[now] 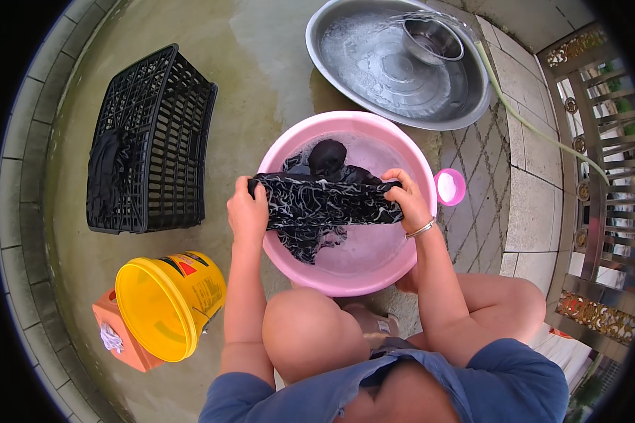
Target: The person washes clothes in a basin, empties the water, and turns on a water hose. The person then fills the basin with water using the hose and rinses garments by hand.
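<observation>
A black cloth with a white squiggle pattern (328, 202) is stretched sideways between my two hands, over the pink plastic basin (344, 288). My left hand (247, 209) pinches its left end near the basin's rim. At the other end, my right hand (407, 200) grips the cloth between thumb and fingers; a bangle circles that wrist. Beneath the cloth, the basin holds cloudy, sudsy water (368, 251). A wet black fabric lump (328, 157) bulges out of the water behind the held cloth. More patterned fabric (308, 244) hangs or floats below it; where it joins is hidden.
A large metal basin (370, 100) with water and a steel bowl (433, 42) stands beyond, fed by a pale green hose (540, 129). A pink cup of white powder (448, 187) sits right. Left are a black plastic crate (182, 143) with dark cloth and a yellow bucket (159, 306).
</observation>
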Demonstrator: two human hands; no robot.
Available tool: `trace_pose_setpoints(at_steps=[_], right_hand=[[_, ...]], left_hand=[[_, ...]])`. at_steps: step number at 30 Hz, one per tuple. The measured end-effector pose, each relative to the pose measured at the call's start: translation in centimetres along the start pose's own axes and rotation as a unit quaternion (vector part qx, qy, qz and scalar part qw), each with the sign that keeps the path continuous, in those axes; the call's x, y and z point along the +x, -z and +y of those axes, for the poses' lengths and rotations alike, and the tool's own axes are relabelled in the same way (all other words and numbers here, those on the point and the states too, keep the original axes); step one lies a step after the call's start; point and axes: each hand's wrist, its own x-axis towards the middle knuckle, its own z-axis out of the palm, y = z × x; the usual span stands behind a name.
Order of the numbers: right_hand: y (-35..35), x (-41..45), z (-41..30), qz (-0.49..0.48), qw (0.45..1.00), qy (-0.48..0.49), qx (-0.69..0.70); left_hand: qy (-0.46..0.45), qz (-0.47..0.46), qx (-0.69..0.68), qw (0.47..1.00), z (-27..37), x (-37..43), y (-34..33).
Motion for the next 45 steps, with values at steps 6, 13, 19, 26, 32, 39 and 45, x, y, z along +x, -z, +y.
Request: trace_pose_setpoints(at_steps=[6,13,19,26,32,39,45], right_hand=[[0.0,2.3,6.5,0.134,0.867,0.022,-0.479],[2.2,4.8,16.2,0.012,0.749,-0.049,-0.661],[4.3,5.3,12.2,-0.019,0.784,-0.18,-0.593],[2.7,0.0,-2.6,-0.051,0.937,-0.058,-0.34],[-2.1,-4.8,-15.1,-0.07,0.941,0.175,-0.281],[-6.2,-9.2,-28.3,-0.044,0.924,0.373,-0.074],[-4.9,-8.6,-28.0,-0.087,0.951,0.298,0.001]], left_hand=[[0.008,-0.101,-0.124,0.987,-0.8,-1.5,-8.2],[-0.148,-0.281,-0.05,0.947,-5.5,-4.4,-16.1],[-0.368,-0.509,0.227,0.744,-6.5,-2.7,-15.9],[0.002,-0.357,-0.281,0.891,0.3,-0.9,-0.9],[-0.067,-0.229,-0.439,0.866,8.1,0.6,11.2],[-0.264,-0.139,-0.552,0.778,17.0,1.1,22.8],[-0.201,-0.223,-0.63,0.716,20.0,-0.8,20.9]])
